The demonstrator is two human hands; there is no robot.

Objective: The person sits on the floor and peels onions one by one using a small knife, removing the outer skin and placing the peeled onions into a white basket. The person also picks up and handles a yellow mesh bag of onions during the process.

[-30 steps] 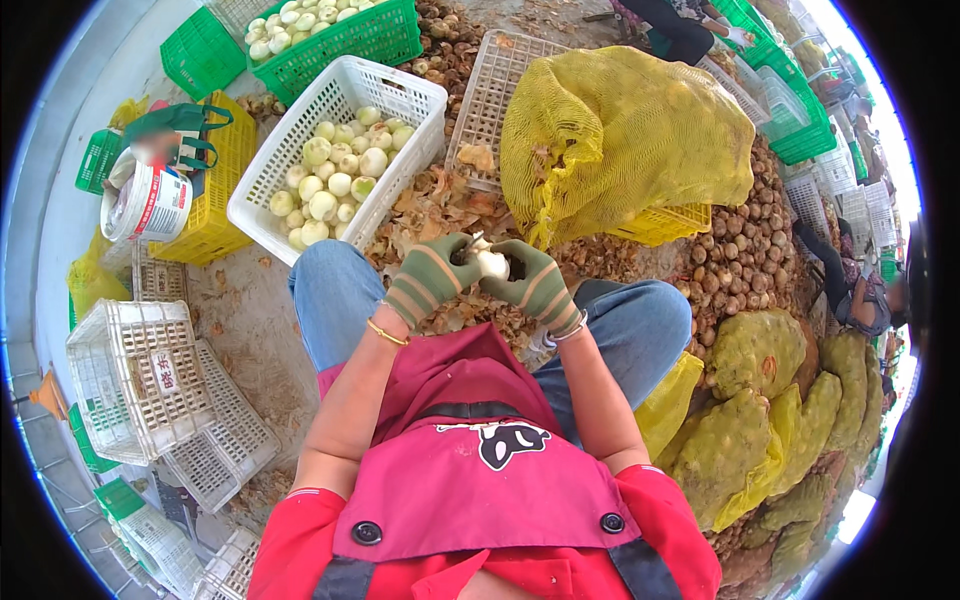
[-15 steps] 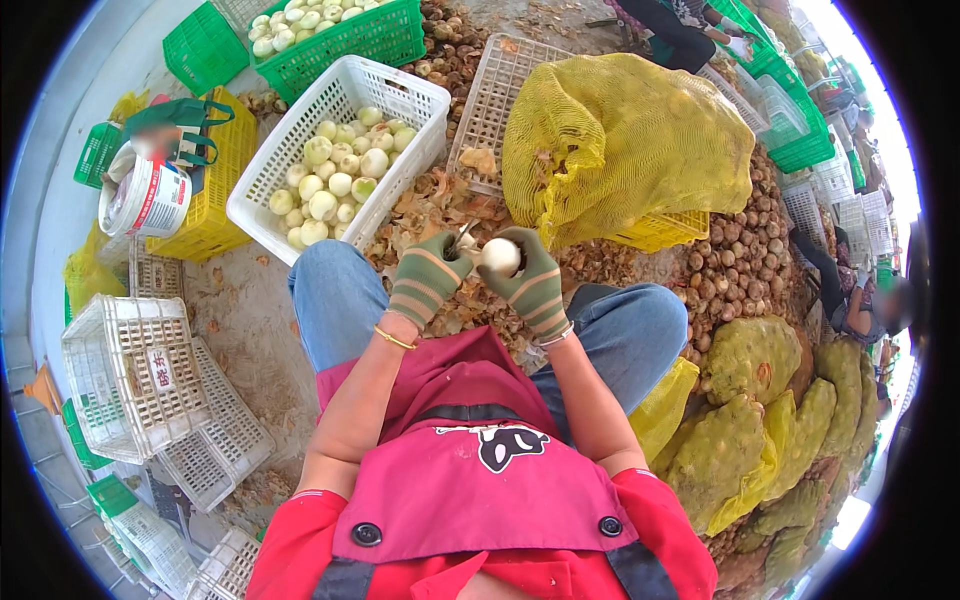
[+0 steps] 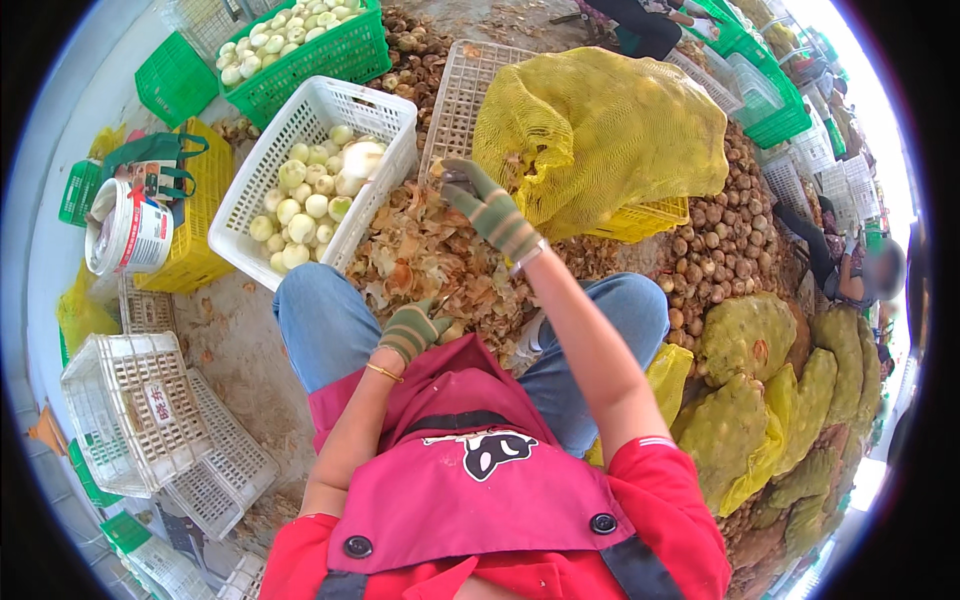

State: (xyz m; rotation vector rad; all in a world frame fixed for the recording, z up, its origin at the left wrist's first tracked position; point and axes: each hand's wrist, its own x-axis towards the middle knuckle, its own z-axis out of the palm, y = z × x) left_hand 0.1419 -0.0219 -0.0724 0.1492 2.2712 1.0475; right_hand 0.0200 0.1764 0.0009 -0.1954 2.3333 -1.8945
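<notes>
My right hand (image 3: 490,210), in a green striped glove, is stretched forward over a heap of brown onion skins (image 3: 430,260), fingers apart and holding nothing. A blurred peeled white onion (image 3: 362,158) is at the near corner of the white basket (image 3: 262,170), which holds several peeled onions. My left hand (image 3: 410,328), gloved too, rests curled by my knee at the edge of the skins. Whether it holds anything is hidden.
A yellow mesh sack (image 3: 600,140) covers a yellow crate ahead, with unpeeled brown onions (image 3: 725,240) piled to its right. A green crate of peeled onions (image 3: 300,50) stands behind the white basket. Empty white crates (image 3: 130,410) and a white bucket (image 3: 125,235) are at left. Another person (image 3: 860,275) sits far right.
Both hands held a peeled onion together in front of me. Now the right hand has reached forward and let it go toward the white basket, and the left hand has dropped to my knee.
</notes>
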